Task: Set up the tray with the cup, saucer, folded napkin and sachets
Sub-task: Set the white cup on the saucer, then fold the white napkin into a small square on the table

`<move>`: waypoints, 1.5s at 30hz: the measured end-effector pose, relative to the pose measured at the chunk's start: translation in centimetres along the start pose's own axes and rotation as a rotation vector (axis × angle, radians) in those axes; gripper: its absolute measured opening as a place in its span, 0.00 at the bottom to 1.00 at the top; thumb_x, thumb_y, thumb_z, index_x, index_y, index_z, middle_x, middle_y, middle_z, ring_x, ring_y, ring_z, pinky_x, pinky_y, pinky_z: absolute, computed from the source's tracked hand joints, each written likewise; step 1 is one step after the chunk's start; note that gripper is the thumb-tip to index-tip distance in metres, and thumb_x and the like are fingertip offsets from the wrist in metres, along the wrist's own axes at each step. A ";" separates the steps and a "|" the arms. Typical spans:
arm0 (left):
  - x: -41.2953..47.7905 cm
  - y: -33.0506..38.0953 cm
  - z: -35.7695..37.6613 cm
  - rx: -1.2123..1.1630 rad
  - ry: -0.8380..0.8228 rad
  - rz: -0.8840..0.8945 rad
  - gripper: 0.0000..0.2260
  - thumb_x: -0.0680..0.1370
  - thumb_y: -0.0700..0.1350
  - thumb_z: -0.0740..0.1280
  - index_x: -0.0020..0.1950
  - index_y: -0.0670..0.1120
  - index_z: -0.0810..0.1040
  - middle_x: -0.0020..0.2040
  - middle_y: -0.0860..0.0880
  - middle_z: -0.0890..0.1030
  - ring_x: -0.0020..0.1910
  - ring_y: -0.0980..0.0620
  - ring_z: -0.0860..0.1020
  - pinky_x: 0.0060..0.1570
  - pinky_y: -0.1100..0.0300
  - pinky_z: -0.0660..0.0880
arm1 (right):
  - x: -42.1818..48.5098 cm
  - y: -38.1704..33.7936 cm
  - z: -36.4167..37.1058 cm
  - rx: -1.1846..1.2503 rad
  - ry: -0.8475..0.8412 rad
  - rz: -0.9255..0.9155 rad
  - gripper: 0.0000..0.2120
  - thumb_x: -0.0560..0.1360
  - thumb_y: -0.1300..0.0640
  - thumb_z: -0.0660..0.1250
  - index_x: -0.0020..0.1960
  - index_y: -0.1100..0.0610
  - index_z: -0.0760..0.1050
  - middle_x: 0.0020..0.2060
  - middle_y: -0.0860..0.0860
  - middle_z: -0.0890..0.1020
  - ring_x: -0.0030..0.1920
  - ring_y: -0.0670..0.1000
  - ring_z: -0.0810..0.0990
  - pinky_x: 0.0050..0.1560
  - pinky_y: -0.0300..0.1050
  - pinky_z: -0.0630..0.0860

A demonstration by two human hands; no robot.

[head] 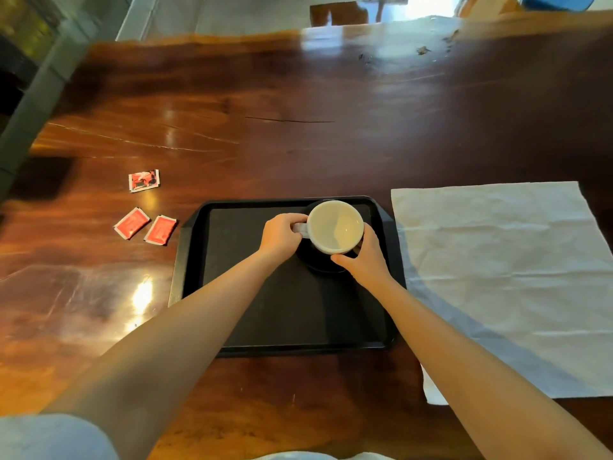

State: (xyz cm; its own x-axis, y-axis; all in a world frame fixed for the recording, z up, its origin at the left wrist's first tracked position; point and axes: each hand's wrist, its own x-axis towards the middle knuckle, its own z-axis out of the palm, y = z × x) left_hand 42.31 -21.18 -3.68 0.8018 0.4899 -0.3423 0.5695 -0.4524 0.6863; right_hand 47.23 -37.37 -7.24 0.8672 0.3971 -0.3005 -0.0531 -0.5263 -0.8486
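Two bare forearms reach in from the bottom edge, uncovered from elbow to wrist. The left hand [280, 235] and right hand [366, 257] wear no rings, watch, bracelets or gloves. A pale, light-coloured short sleeve [53, 436] covers the left upper arm, well back from the hands, at the lower left corner.

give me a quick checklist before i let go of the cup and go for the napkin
1. Cup over saucer: ok, though whether it is fully seated, cannot tell.
2. Left hand on the handle, right hand on the cup's side: ok.
3. Saucer inside tray: ok, far right corner.
4. Napkin folded: not ok, lies open right of the tray.
5. Three sachets on tray: not ok, on the table to its left.
6. Room on tray for the rest: ok.
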 end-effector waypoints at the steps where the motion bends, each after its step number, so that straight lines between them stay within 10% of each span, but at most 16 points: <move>1: 0.0 -0.1 -0.1 0.009 0.001 0.000 0.17 0.75 0.33 0.61 0.60 0.47 0.79 0.57 0.48 0.82 0.56 0.50 0.77 0.49 0.61 0.70 | 0.0 0.0 0.0 -0.002 0.003 0.002 0.39 0.66 0.61 0.76 0.70 0.54 0.59 0.66 0.53 0.68 0.66 0.50 0.67 0.63 0.44 0.67; 12: -0.4 -0.1 -1.3 0.060 -0.051 -0.008 0.21 0.75 0.31 0.61 0.67 0.44 0.74 0.65 0.46 0.77 0.64 0.48 0.74 0.61 0.57 0.69 | -0.3 -0.5 -0.5 -0.106 0.005 0.108 0.40 0.66 0.58 0.76 0.71 0.55 0.59 0.68 0.54 0.68 0.67 0.54 0.69 0.66 0.54 0.70; 29: -4.5 0.8 -5.4 0.203 -0.357 0.069 0.10 0.75 0.40 0.65 0.55 0.45 0.80 0.55 0.45 0.81 0.43 0.47 0.78 0.47 0.54 0.79 | -7.6 -4.0 -3.5 -0.343 0.086 0.226 0.30 0.75 0.55 0.66 0.72 0.61 0.58 0.71 0.58 0.67 0.69 0.58 0.67 0.66 0.52 0.67; 45: -8.0 10.7 3.6 0.285 -0.495 0.339 0.13 0.77 0.43 0.64 0.61 0.44 0.78 0.57 0.46 0.80 0.44 0.49 0.76 0.50 0.57 0.74 | -9.5 -0.1 -15.2 -0.588 -0.053 0.253 0.25 0.78 0.52 0.62 0.70 0.60 0.62 0.69 0.58 0.68 0.68 0.58 0.68 0.65 0.49 0.68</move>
State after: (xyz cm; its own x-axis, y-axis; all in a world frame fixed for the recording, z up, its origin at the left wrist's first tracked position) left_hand 42.69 -32.65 4.08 0.8950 -0.0841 -0.4380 0.2418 -0.7337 0.6350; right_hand 46.54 -52.52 2.32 0.8369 0.2356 -0.4941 0.0408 -0.9270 -0.3729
